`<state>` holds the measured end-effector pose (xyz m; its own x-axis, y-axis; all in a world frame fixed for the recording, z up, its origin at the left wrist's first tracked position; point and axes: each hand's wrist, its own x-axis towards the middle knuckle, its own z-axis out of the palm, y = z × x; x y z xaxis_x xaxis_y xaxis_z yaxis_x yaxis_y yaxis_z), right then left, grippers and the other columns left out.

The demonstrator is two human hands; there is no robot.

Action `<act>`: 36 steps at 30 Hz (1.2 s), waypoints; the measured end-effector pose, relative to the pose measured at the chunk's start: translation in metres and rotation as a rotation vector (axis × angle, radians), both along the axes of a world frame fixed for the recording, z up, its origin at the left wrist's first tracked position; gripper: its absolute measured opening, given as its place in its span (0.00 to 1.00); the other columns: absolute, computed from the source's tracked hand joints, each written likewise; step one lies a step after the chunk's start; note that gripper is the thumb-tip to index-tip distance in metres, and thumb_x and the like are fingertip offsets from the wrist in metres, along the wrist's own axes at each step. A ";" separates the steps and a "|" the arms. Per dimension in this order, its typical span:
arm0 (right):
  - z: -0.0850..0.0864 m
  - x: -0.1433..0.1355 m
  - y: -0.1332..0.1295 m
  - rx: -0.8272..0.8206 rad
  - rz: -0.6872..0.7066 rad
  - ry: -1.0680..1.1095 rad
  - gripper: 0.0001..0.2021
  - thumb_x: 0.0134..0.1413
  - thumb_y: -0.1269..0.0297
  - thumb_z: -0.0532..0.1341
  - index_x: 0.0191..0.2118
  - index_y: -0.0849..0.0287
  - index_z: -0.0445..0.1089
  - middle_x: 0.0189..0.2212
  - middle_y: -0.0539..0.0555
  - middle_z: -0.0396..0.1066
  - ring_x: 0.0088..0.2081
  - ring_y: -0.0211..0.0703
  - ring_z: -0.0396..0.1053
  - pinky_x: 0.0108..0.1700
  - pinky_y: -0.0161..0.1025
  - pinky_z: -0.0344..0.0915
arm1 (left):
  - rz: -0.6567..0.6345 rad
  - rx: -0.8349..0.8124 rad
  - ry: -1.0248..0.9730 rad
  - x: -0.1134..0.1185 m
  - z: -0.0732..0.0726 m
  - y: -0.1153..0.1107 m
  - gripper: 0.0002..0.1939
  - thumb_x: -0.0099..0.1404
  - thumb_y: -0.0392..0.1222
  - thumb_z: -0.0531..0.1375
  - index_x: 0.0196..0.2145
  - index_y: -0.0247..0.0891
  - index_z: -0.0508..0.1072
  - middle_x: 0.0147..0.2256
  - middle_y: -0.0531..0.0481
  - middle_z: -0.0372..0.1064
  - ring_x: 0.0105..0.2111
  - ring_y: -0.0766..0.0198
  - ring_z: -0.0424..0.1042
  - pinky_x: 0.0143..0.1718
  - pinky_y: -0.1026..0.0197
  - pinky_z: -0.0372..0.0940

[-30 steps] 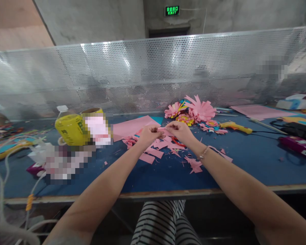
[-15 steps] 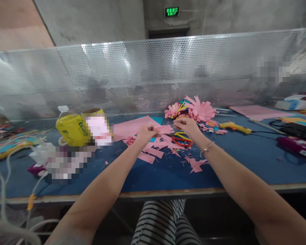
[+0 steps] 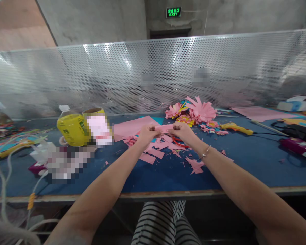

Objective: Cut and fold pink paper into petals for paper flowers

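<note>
A small pink paper strip [image 3: 164, 128] is stretched between my two hands above the blue table. My left hand [image 3: 148, 133] pinches its left end, and my right hand [image 3: 180, 132] pinches the right end. Below and around them lie pink paper scraps [image 3: 156, 152]. Red-handled scissors [image 3: 180, 143] lie partly hidden under my right hand. Behind my left hand is a larger pink sheet [image 3: 129, 127] with a blue sheet [image 3: 158, 120] beside it. Pink paper flowers [image 3: 202, 110] sit just beyond my right hand.
A yellow glue gun [image 3: 236, 128] and a purple power strip [image 3: 298, 148] lie to the right. On the left stand a yellow-labelled bottle [image 3: 72, 130] and a cardboard roll [image 3: 93, 111]. A perforated metal panel [image 3: 132, 78] runs behind the table.
My right hand has moved left and down onto the strip's free end and closed there. My left hand still holds the other end, nearly in place.
</note>
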<state>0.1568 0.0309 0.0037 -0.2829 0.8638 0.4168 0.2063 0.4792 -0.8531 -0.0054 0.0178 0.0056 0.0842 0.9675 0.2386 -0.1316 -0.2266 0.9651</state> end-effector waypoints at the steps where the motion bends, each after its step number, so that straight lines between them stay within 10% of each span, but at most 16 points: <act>1: 0.000 0.000 0.001 -0.015 0.009 0.013 0.10 0.37 0.61 0.61 0.21 0.60 0.60 0.18 0.50 0.66 0.22 0.35 0.65 0.26 0.35 0.63 | -0.004 0.002 0.001 0.000 -0.001 0.001 0.13 0.37 0.37 0.65 0.21 0.32 0.66 0.18 0.53 0.67 0.21 0.68 0.69 0.29 0.62 0.66; 16: 0.008 -0.004 -0.011 0.159 -0.085 -0.061 0.06 0.41 0.64 0.57 0.24 0.63 0.65 0.21 0.49 0.63 0.23 0.32 0.59 0.27 0.32 0.57 | -0.156 0.001 0.140 0.005 -0.001 -0.009 0.15 0.42 0.42 0.63 0.27 0.31 0.68 0.20 0.52 0.66 0.23 0.66 0.70 0.27 0.63 0.65; 36: 0.000 0.008 0.009 -0.013 -0.014 0.080 0.09 0.35 0.60 0.61 0.22 0.62 0.66 0.15 0.45 0.58 0.18 0.28 0.49 0.20 0.31 0.48 | 0.004 -0.009 0.153 -0.019 0.008 0.007 0.08 0.42 0.41 0.62 0.19 0.33 0.70 0.17 0.51 0.67 0.17 0.70 0.65 0.22 0.65 0.63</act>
<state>0.1648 0.0399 0.0039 -0.2367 0.8731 0.4263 0.1442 0.4655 -0.8732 -0.0248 0.0246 0.0137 0.1153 0.9698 0.2148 0.0177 -0.2182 0.9757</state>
